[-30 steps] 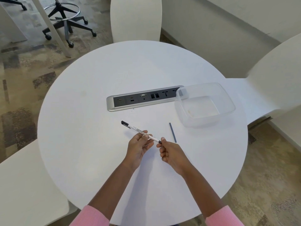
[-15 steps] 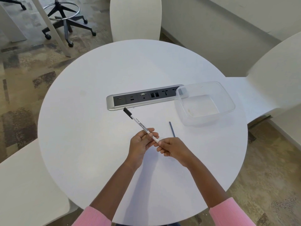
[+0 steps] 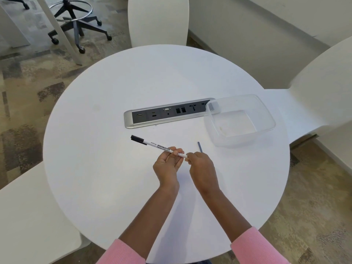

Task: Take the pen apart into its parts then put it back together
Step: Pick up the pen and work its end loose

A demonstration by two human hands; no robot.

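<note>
White table (image 3: pixel 95 168), clear tub (image 3: pixel 238 142), dark rod (image 3: pixel 200 147), socket strip (image 3: pixel 165 113)

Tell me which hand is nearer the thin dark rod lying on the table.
Right. The right hand is just beside the near end of the rod; the left hand, holding the pen, lies farther left.

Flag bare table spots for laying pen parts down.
Bare: table left of the pen and left hand; far arc beyond the power strip; right patch nearer than the clear container. Crowded: between right hand, grey rod and container.
</note>
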